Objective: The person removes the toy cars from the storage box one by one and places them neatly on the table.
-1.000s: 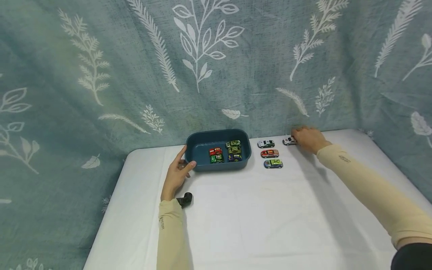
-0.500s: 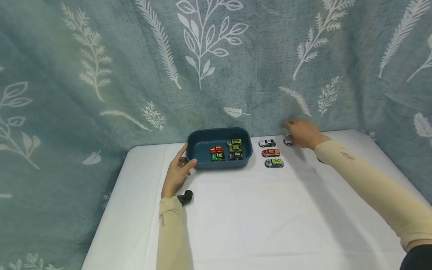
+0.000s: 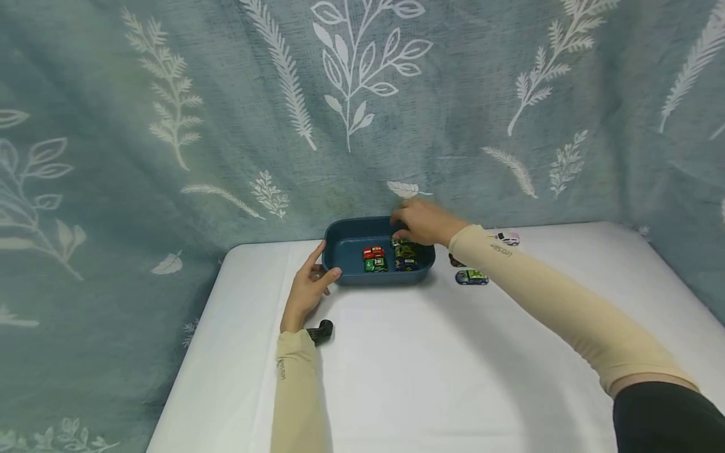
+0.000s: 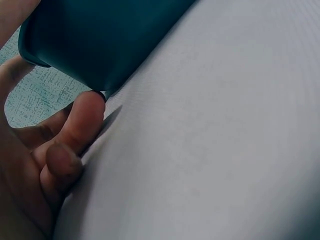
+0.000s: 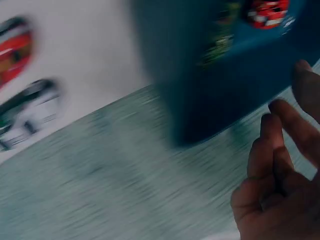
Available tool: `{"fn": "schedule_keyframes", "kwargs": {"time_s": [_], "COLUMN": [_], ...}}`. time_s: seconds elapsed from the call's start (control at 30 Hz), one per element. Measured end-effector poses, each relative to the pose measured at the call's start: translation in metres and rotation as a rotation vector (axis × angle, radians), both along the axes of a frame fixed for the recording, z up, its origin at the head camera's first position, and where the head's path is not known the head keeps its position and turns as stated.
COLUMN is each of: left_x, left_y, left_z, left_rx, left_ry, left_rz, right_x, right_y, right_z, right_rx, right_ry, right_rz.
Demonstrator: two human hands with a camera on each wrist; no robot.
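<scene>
With left hand (image 3: 306, 289), fingers parted, touching the left end of the tray (image 3: 333, 267) at the centre of the head frame: index finger along the end, thumb at the near corner. With right hand (image 3: 423, 222), reaching over the tray's far right part, right of centre in the head frame; fingers loosely bent, blurred in the right wrist frame, holding nothing visible there. Cannot tell about contact with the camo car (image 3: 399, 243), partly hidden under the fingertips.

Also lying in the tray: red car (image 3: 374, 252) just above green car (image 3: 376, 265) in the frame; to their right, olive car (image 3: 404, 251) above purple car (image 3: 410, 265).

On the white table (image 3: 396, 377), right of the tray: blue car (image 3: 472, 277) in full view, pale car (image 3: 506, 238) partly behind the right sleeve (image 3: 532, 283). At left in the right wrist frame, blurred: orange car (image 5: 14, 52) and white-green car (image 5: 32, 112).

Across the upper head frame, leaf-patterned curtain (image 3: 226, 138). Beside the left wrist, black object (image 3: 323, 331).
</scene>
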State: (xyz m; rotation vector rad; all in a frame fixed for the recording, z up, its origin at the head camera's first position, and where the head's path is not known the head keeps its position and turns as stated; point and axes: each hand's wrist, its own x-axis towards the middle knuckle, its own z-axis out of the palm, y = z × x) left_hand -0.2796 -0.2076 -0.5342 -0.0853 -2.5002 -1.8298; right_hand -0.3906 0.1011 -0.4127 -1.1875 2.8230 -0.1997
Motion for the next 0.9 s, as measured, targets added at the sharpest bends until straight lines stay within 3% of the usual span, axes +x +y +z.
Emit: {"fn": "schedule_keyframes", "kwargs": {"time_s": [0.2, 0.5, 0.9], "left_x": [-0.002, 0.001, 0.000], "left_y": [0.002, 0.001, 0.001], "left_z": [0.002, 0.000, -0.001], "left_rx": [0.013, -0.008, 0.019], "left_ry": [0.023, 0.017, 0.018], "left_rz": [0.002, -0.001, -0.001], "right_x": [-0.004, -0.014, -0.014], "right_y": [-0.038, -0.053, -0.066], "right_z": [-0.001, -0.022, -0.029], "right_rx": [0.059, 0.112, 0.131], "right_ry": [-0.140, -0.301, -0.298], "right_rz": [0.019, -0.049, -0.038]}}
